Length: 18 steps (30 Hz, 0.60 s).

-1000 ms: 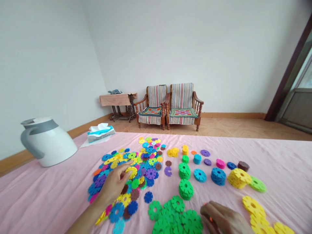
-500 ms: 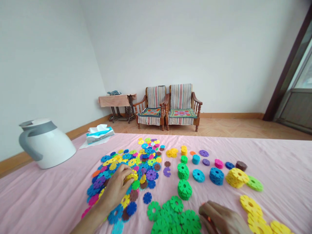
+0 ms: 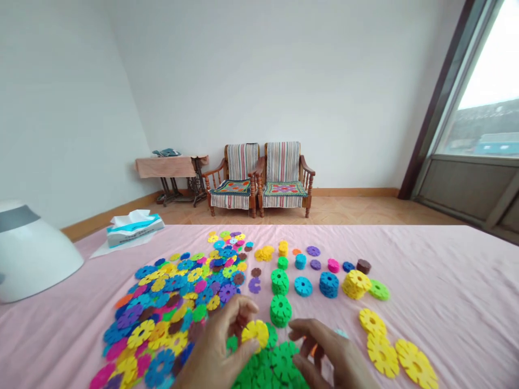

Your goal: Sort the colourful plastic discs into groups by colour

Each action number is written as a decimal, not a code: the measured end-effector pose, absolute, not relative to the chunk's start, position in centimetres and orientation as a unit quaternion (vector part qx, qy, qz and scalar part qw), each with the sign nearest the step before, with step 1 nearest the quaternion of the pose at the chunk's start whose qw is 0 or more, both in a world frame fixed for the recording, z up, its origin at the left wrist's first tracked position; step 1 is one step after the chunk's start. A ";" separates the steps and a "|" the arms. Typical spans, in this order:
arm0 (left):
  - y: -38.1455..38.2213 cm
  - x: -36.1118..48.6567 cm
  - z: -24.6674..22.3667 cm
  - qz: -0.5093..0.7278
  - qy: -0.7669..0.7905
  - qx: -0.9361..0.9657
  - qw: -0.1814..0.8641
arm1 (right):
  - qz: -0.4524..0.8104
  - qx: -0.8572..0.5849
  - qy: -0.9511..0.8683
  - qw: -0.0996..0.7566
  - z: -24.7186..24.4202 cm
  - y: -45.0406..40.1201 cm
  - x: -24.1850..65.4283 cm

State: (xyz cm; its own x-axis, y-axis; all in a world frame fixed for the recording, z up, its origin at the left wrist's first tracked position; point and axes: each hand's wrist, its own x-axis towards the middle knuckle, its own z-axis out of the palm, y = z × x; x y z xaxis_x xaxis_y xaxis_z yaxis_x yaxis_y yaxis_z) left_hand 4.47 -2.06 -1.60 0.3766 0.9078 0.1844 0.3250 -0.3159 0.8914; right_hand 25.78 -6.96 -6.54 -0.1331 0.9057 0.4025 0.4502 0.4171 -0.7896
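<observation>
My left hand (image 3: 221, 346) pinches a yellow notched flower disc (image 3: 255, 335) between thumb and fingers, above the near green discs. Facing it, my right hand (image 3: 332, 354) has its thumb and index finger apart, with nothing visible between them. Under and between both hands spreads a pile of green notched discs (image 3: 279, 364). An orange bit (image 3: 313, 350) shows behind the right fingers; whether it is touched I cannot tell. Just beyond the hands stands a stack of green discs (image 3: 280, 312). A large heap of mixed-colour discs (image 3: 174, 302) covers the cloth at left.
Sorted stacks include blue discs (image 3: 328, 284) and yellow discs (image 3: 357, 284). Loose large yellow discs (image 3: 383, 354) lie at right. A white jug (image 3: 36, 259) and a tissue box (image 3: 135, 229) stand at left on the pink cloth (image 3: 454, 281). Two armchairs (image 3: 283, 167) stand beyond.
The view has turned to the right. My left hand has come from the mixed heap to the green discs, carrying the yellow disc. My right hand's thumb and index finger now show apart.
</observation>
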 end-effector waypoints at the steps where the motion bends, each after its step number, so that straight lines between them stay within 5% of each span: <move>1: -2.5 5.5 -1.7 0.348 0.407 0.735 0.414 | 0.271 -0.473 -0.695 0.468 -6.4 -7.0 25.6; 9: -3.2 8.3 -2.7 0.339 0.327 0.756 0.454 | 0.298 -0.506 -0.695 0.415 -2.9 -7.2 26.4; 18: -1.4 5.3 -3.8 0.421 0.414 0.700 0.403 | 0.168 -0.662 -0.700 0.207 1.0 -7.2 36.4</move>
State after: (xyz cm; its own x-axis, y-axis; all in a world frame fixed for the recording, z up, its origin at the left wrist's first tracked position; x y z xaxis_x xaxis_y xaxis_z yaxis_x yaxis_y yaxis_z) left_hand 5.29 -1.36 -3.76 0.3039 0.9180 0.2548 0.2397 -0.3325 0.9121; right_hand 36.40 -7.18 0.97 -0.0367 0.9970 0.0679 0.8578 0.0663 -0.5097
